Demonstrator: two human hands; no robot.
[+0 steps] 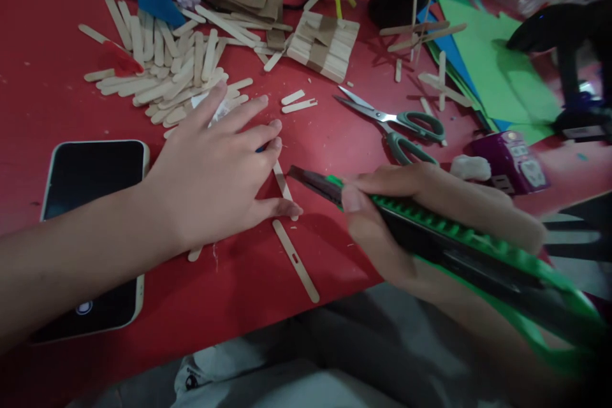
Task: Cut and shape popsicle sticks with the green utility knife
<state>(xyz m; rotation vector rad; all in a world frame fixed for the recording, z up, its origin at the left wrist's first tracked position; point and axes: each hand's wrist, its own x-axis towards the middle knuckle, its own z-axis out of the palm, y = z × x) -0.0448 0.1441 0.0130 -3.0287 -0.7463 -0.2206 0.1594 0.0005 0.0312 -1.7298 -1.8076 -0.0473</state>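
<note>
My left hand (pixel 217 172) lies palm down on the red table, fingers stretched out. Its thumb tip presses on the lower end of a wooden craft stick (pixel 282 180). In my right hand (pixel 382 239) is a green and black box cutter (pixel 444 248), its blade end pointing left, just right of that stick. Below the left thumb lies another craft stick (pixel 305 279) with a small rectangular slot cut in it. Part of one more stick (pixel 194 254) pokes out from under my left wrist. Whatever else lies beneath the palm is mostly hidden.
Scissors (pixel 382 116) lie partly open beyond my right hand. A big pile of craft sticks (pixel 162 70) and a bound stick panel (pixel 329 44) sit farther back. A phone (pixel 95 172) is under my left forearm. Coloured paper (pixel 497 70) and a purple box (pixel 511 159) are at right.
</note>
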